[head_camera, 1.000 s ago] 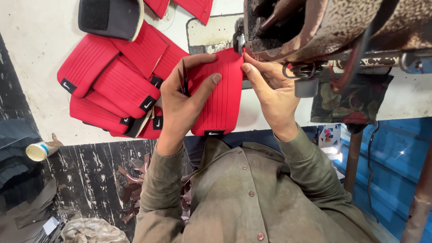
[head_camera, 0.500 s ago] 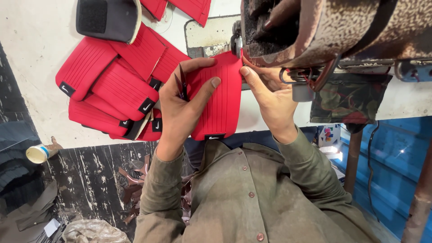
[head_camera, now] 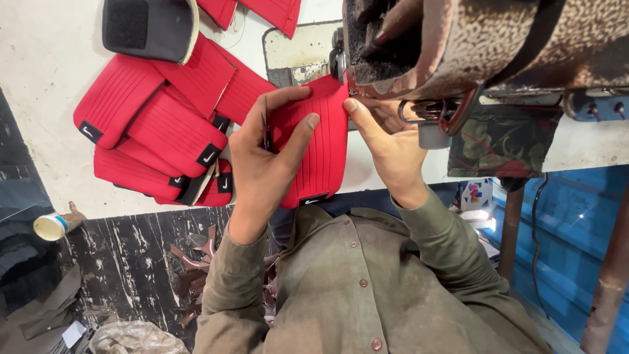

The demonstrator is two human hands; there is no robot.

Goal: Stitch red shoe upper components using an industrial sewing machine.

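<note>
Red padded panel (head_camera: 324,154) lies flat on the white table (head_camera: 39,78) at frame centre, its far end under the sewing machine head (head_camera: 458,46) in the upper right of the frame. Left hand (head_camera: 265,160) rests palm-down on the panel's left half, grip spread apart, fingers (head_camera: 295,134) pressing the ribbed fabric and not closed around it. Right hand (head_camera: 386,147) sits at the panel's right edge, just below the machine head; its forefinger touches the panel's upper corner, and the rest of its grip is partly hidden, so whether it pinches the edge cannot be told.

Stack of red panels (head_camera: 164,131) lies overlapped in the upper left of the frame, just beside the left hand, each piece carrying a small black tab. Black pad with a pale rim (head_camera: 147,26) rests on top of the stack at the top edge. Spool with a blue band (head_camera: 52,226) lies at the left edge, below the table rim. No container holds the pieces; all lie loose on the table.
</note>
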